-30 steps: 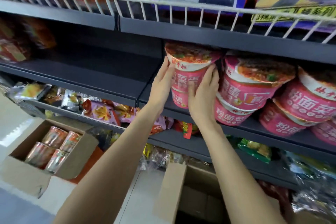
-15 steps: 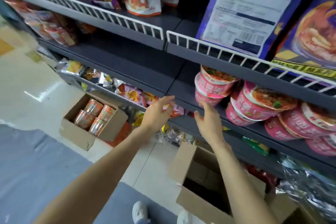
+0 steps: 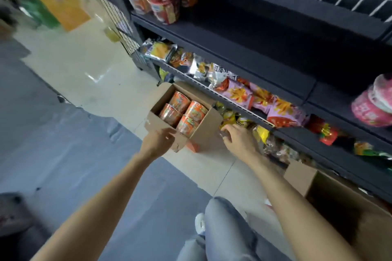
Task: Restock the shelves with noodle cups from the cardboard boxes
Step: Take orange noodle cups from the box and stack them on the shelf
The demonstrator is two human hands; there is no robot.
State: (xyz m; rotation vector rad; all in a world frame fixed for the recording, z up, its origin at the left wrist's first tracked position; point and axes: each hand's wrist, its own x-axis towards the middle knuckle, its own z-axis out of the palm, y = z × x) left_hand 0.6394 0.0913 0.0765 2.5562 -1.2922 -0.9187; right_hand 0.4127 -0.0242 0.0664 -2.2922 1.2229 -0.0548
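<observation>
An open cardboard box (image 3: 206, 132) sits on the floor by the shelf foot, holding several orange noodle cups (image 3: 183, 110) with their lids up. My left hand (image 3: 158, 140) reaches to the box's near left flap, fingers loosely curled, holding nothing. My right hand (image 3: 237, 139) hovers at the box's right wall, fingers bent, empty. Pink noodle cups (image 3: 372, 105) lie stacked on the dark middle shelf (image 3: 254, 48) at the far right.
Snack bags (image 3: 239, 93) fill the lower wire-fronted shelf. A second open cardboard box (image 3: 301, 178) stands on the floor at the right. My leg in grey jeans (image 3: 224, 229) and a white shoe are below. Pale tiles and grey floor stretch left.
Both hands left the pink cups on the shelf and dropped down to the box of orange cups. My view swung left and down toward the floor.
</observation>
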